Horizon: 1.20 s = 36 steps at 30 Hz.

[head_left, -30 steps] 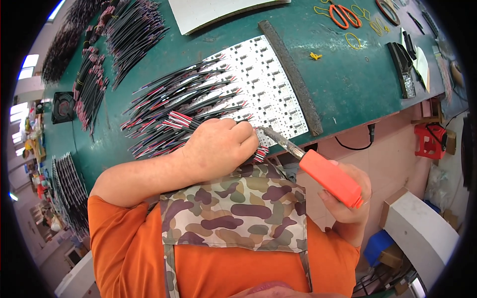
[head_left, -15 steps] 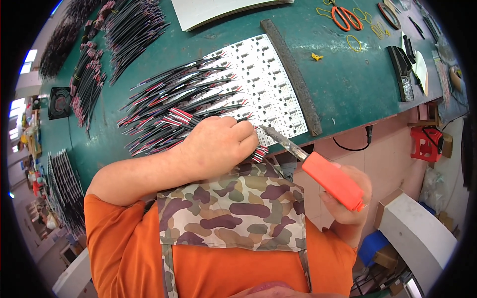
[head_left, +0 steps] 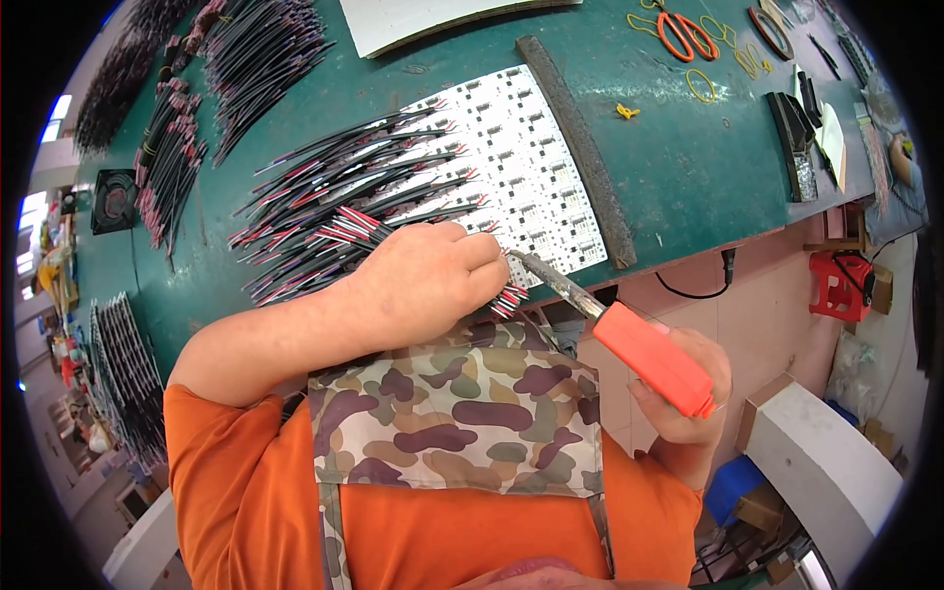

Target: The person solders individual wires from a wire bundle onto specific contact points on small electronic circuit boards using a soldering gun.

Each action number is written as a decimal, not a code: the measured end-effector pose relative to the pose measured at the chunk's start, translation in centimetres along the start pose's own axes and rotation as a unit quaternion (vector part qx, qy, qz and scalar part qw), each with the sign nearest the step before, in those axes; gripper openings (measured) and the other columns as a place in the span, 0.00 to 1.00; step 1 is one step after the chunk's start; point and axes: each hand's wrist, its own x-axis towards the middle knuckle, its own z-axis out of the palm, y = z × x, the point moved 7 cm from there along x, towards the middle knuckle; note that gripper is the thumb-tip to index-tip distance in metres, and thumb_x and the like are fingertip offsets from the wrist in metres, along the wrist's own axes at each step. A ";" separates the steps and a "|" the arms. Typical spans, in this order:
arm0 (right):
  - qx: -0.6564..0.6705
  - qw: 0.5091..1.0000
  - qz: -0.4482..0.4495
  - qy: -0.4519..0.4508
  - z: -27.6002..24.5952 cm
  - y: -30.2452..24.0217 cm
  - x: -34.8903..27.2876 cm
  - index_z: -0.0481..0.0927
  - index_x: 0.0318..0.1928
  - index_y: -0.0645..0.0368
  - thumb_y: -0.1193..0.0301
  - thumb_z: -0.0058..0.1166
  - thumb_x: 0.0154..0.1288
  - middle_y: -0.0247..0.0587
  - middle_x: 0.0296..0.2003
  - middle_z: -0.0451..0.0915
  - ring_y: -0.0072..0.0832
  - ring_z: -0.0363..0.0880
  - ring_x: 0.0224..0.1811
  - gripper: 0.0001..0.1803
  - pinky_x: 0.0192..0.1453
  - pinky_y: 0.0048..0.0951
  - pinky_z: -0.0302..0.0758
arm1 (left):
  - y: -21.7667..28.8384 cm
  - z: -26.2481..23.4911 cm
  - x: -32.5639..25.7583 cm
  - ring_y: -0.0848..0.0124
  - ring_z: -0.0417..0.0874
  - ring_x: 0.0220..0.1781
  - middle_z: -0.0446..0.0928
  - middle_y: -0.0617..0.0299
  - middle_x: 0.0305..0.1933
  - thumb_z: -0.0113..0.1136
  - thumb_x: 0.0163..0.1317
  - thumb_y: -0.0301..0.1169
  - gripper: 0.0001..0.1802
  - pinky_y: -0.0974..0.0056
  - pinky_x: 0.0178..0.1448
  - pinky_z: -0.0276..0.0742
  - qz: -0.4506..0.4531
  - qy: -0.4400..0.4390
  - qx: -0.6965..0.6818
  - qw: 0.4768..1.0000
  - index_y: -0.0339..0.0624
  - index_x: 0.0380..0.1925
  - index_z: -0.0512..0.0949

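My left hand (head_left: 433,280) is closed round a bundle of black wires (head_left: 356,228) with red and white stripped ends, which stick out on both sides of the fist. It rests over the near edge of a white circuit board panel (head_left: 536,147). In my right hand (head_left: 700,388) is a soldering iron (head_left: 651,356) with an orange-red handle. Its tip meets the panel's near edge, right beside the left fingertips; the exact contact is too small to make out. Rows of black wires (head_left: 344,162) lie across the panel's left part, their red and white ends on the board.
A dark bar (head_left: 580,147) lies along the panel's right side. More wire bundles (head_left: 265,69) and a small black fan (head_left: 115,202) are on the green table (head_left: 678,167) at left. Orange-handled scissors (head_left: 686,37) and a black holder (head_left: 792,143) lie at right.
The iron and my right hand have shifted very slightly left, its tip closer to the left fingertips. My left hand keeps its grip on the wires, almost in place.
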 end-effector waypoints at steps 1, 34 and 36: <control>0.002 1.000 0.000 -0.002 0.0 0.0 0.0 0.78 0.49 0.68 0.74 0.66 0.48 0.43 0.28 0.81 0.34 0.78 0.25 0.25 0.30 0.32 0.71 | 0.0 0.0 0.0 0.62 0.79 0.34 0.73 0.62 0.33 0.58 0.53 0.29 0.17 0.59 0.35 0.77 0.000 0.000 0.000 1.000 0.38 0.44 0.77; 0.025 0.999 0.024 -0.002 -0.1 0.3 -0.9 0.79 0.49 0.67 0.73 0.67 0.46 0.44 0.30 0.81 0.35 0.80 0.28 0.26 0.35 0.32 0.74 | -0.6 -0.4 0.7 0.61 0.80 0.39 0.75 0.61 0.35 0.56 0.55 0.30 0.06 0.59 0.40 0.81 0.005 -0.044 -0.034 0.998 0.42 0.33 0.75; 0.032 0.999 0.024 -0.001 -0.1 0.4 -0.9 0.79 0.49 0.67 0.72 0.67 0.46 0.45 0.31 0.82 0.36 0.80 0.29 0.26 0.35 0.33 0.74 | -0.6 -0.3 0.7 0.61 0.79 0.38 0.74 0.61 0.35 0.56 0.55 0.30 0.06 0.59 0.39 0.81 0.010 -0.042 -0.025 0.999 0.42 0.32 0.75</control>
